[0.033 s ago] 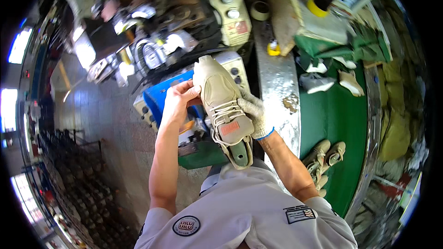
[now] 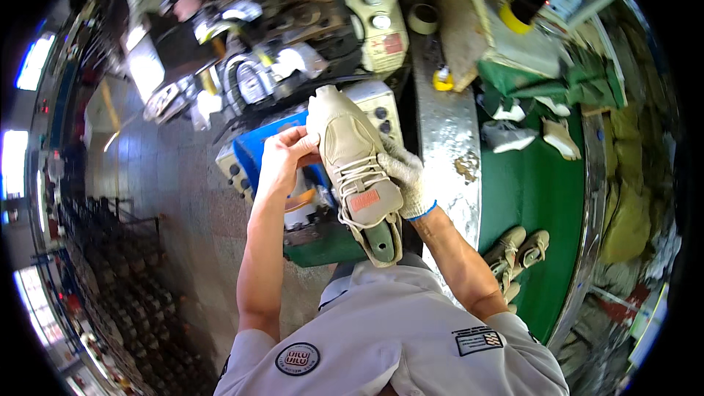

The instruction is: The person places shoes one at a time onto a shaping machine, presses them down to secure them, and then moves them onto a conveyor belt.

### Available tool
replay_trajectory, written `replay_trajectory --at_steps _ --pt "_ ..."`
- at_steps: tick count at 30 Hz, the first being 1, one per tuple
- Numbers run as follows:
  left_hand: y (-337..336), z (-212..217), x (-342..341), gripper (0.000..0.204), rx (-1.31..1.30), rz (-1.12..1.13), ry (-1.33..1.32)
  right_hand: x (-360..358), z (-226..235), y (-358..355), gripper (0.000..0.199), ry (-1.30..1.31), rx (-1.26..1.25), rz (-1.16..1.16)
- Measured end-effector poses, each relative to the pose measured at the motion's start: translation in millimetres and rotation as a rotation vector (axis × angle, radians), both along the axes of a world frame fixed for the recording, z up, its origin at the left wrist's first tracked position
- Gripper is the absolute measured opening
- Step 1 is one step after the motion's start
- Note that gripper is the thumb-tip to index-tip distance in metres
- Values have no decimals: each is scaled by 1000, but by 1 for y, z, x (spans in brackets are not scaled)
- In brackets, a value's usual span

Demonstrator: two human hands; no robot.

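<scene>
Between my hands is a beige shoe upper (image 2: 350, 139), its toe pointing away from me. White laces run across it, and a reddish label marks the tongue. At the heel end a green last (image 2: 380, 243) with a round hole shows inside. My bare left hand (image 2: 282, 165) pinches the left edge near the toe between thumb and fingers. On the right side, my right hand (image 2: 408, 182), in a pale knit glove with a blue cuff, grips around the middle; some of its fingers are hidden beneath the upper.
A machine with a cream knob panel (image 2: 375, 22) stands ahead. Below the upper is a blue bin (image 2: 257, 139). To the right, a metal ledge (image 2: 451, 147) borders a green belt (image 2: 535, 198) carrying beige shoes (image 2: 517, 253). Dark racks (image 2: 125, 271) line the left.
The surroundings have shifted slightly rightward in the view. Both hands keep the same hold on the shoe upper, which has hardly moved.
</scene>
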State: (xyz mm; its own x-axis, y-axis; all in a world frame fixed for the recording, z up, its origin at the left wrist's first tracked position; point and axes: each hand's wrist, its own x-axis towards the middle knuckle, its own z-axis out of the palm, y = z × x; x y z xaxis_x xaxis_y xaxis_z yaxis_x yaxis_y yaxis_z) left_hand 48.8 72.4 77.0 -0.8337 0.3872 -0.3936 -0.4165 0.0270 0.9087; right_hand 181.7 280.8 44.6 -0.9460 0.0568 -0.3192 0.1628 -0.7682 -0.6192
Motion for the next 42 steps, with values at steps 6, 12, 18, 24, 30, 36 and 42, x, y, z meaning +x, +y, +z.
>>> replay_trajectory --at_steps 6,12,18,24,30,36,42 --pt "-62 -7 -33 32 8 352 67 -72 11 -65 53 7 162 44" --pt "-98 -19 -80 30 201 433 70 -128 6 -103 51 55 113 -5" --pt "-98 -18 -112 37 115 524 288 -167 3 -123 49 131 49 -71" --pt "-95 -36 -129 41 -175 602 438 -188 -36 -148 52 150 12 -176" --pt "-92 -34 -115 37 -37 681 357 -183 -29 -155 48 111 66 -179" --pt "-99 -67 -72 36 179 563 75 -189 -40 -158 49 77 46 -244" --pt "-105 -93 -61 56 509 387 -124 -189 -56 -171 42 -12 69 -328"
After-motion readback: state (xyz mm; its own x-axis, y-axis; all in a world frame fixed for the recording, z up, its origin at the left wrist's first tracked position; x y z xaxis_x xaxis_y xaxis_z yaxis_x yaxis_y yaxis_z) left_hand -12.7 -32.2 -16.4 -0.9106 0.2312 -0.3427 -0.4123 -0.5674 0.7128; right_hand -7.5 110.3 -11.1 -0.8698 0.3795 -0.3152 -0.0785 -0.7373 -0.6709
